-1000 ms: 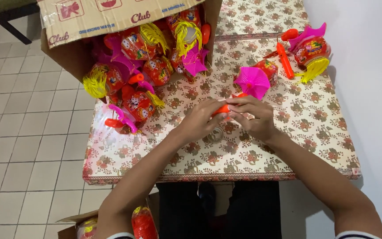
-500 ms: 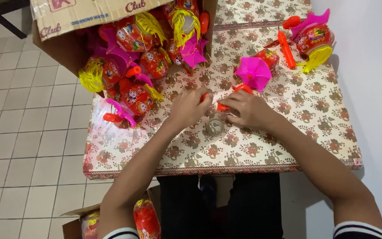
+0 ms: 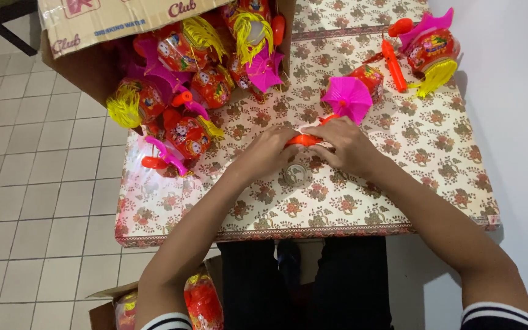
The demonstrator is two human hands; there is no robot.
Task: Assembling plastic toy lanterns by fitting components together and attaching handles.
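A small orange plastic stick (image 3: 304, 140) is pinched from both ends near the middle of the frame: the left hand (image 3: 268, 150) and the right hand (image 3: 348, 145) are closed on it, fingers (image 3: 288, 133) curled tight. A pink pleated paper fan top (image 3: 346, 98) is seen just above the right hand, touching a red printed lantern body (image 3: 369, 78). One finished lantern with a yellow tassel (image 3: 430, 54) lies at the upper right of the floral-covered counter (image 3: 435, 159). Many more spill from the cardboard box (image 3: 114, 30) at the upper left, so the assembly is judged partway done.
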